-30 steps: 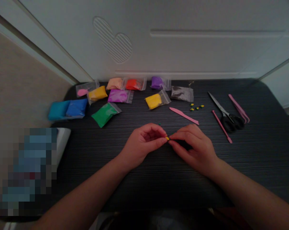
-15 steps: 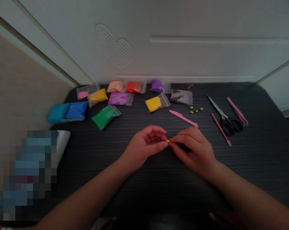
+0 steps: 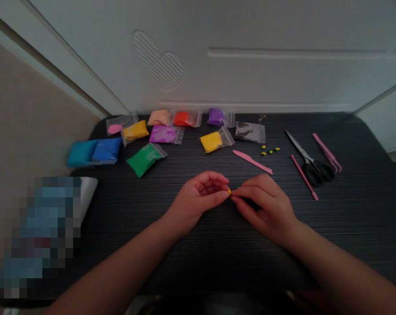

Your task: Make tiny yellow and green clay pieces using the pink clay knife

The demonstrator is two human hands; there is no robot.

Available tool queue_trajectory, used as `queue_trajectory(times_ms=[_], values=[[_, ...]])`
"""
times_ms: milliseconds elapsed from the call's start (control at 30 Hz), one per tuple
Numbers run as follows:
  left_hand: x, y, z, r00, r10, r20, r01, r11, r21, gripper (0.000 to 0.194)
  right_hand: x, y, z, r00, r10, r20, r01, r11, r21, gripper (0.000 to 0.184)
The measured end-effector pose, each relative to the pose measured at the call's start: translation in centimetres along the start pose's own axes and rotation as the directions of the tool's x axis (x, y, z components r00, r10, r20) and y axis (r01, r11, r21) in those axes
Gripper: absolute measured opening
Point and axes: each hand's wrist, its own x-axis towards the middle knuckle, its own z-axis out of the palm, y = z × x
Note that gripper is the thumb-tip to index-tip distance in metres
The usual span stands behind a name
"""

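A tiny piece of yellow clay (image 3: 230,191) sits between my two hands, above the dark table (image 3: 198,262). My left hand (image 3: 204,194) pinches it between thumb and fingertips, the other fingers curled. From the right, the fingertips of my right hand (image 3: 263,201) are pinched together against the same piece. Beyond my right hand lie a pink modelling knife (image 3: 252,162) and several small yellow-and-green clay pieces (image 3: 270,152). Closest in colour is a bag of yellow clay (image 3: 211,141), behind my hands.
Bags of green clay (image 3: 143,160), blue clay (image 3: 106,151) and purple clay (image 3: 215,117) lie left and back, among others. To the right are black-handled scissors (image 3: 311,164), a thin pink tool (image 3: 304,177) and pink tweezers (image 3: 327,153). A white panel (image 3: 266,78) stands behind the table.
The yellow clay has turned slightly between my fingertips, now looking more upright. Both hands stay nearly in place; the whole view has shifted very slightly.
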Motion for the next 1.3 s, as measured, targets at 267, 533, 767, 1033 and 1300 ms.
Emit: queue_trajectory(times_ms=[267, 533, 767, 1033, 1300], values=[[0.1, 0.1, -0.2, 1.000, -0.002, 0.019, 0.002, 1.000, 0.003, 0.017, 0.2, 0.5, -0.6, 1.000, 0.013, -0.009, -0.013, 1.000, -0.016, 0.014], [0.4, 0.1, -0.9, 1.000, 0.016, -0.010, -0.015, 1.000, 0.015, 0.017, 0.7, 3.2, -1.9, 0.959, 0.171, 0.224, -0.145, 0.981, -0.126, 0.014], [0.5, 0.3, -0.9, 1.000, -0.009, -0.011, 0.009, 1.000, -0.010, 0.017, 0.9, 3.7, -1.3, 0.946, 0.106, 0.307, -0.054, 0.984, -0.173, 0.015], [0.7, 0.4, -0.9, 0.999, -0.043, 0.000, 0.043, 0.996, -0.078, 0.017, 1.0, 3.8, -1.1, 0.943, 0.055, 0.328, -0.003, 0.988, -0.157, 0.016], [0.8, 0.5, -0.8, 0.999, -0.040, -0.006, 0.038, 0.989, -0.142, 0.020, 1.2, 4.1, -1.3, 0.947, 0.059, 0.316, -0.038, 0.997, -0.073, 0.017]])
